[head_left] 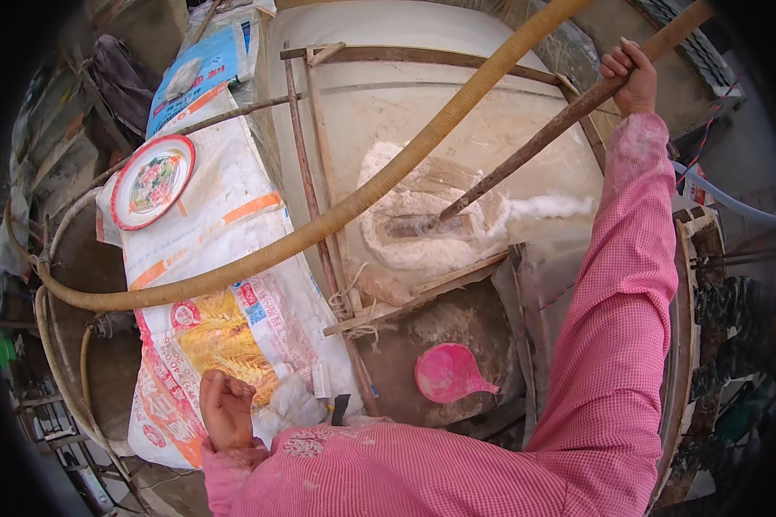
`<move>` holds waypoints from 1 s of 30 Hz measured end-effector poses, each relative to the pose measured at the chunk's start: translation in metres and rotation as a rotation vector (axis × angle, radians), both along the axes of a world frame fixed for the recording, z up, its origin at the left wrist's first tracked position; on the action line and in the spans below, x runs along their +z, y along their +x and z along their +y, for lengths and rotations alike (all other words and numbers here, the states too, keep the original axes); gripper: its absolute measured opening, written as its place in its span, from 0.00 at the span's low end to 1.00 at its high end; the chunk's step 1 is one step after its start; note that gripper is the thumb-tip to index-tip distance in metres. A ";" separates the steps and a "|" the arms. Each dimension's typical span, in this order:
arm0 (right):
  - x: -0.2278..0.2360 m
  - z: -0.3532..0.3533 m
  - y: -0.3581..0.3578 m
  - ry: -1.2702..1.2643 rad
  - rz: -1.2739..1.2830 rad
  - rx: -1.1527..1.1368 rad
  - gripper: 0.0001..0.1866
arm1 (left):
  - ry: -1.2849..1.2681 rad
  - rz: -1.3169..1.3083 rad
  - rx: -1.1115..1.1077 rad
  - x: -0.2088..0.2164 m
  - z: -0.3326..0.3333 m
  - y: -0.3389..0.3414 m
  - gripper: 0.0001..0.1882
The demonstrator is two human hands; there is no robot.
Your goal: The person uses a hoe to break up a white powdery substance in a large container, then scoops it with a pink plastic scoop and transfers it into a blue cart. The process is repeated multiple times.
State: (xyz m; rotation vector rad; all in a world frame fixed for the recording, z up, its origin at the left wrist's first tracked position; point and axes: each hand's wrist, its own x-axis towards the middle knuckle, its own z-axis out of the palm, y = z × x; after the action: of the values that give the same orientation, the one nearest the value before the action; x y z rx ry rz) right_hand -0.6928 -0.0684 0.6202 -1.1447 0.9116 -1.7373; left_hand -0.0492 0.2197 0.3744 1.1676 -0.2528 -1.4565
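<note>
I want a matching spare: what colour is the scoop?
The scoop is bright pink; it shows best in the head view.

Soft lt, cluttered bkgd: dk cloth (119, 79) upper L, dk crumpled material (733, 314) far R

- We see a long, straight, brown wooden pole (535, 144), slanting from upper right down to the left.
- We grip its upper part in our right hand (634, 77).
- At its lower end, we see a brownish block (409, 227) lying amid white froth (401, 257), its top exposed.
</note>
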 end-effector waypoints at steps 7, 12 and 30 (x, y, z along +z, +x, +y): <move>-0.004 0.015 0.048 -0.135 0.023 -0.343 0.11 | -0.030 0.066 -0.050 -0.005 0.009 -0.015 0.05; -0.003 0.119 0.093 -0.193 0.062 -0.232 0.09 | -0.050 0.074 -0.048 0.005 0.022 -0.005 0.05; -0.010 0.118 0.025 -0.344 -0.120 -0.773 0.13 | -0.067 0.014 -0.065 0.011 0.011 -0.012 0.04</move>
State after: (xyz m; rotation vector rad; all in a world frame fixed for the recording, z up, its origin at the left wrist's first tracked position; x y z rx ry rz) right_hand -0.6675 0.0501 0.6103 -0.9318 1.0921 -2.6394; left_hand -0.0614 0.2308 0.3859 1.1037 -0.3306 -1.5012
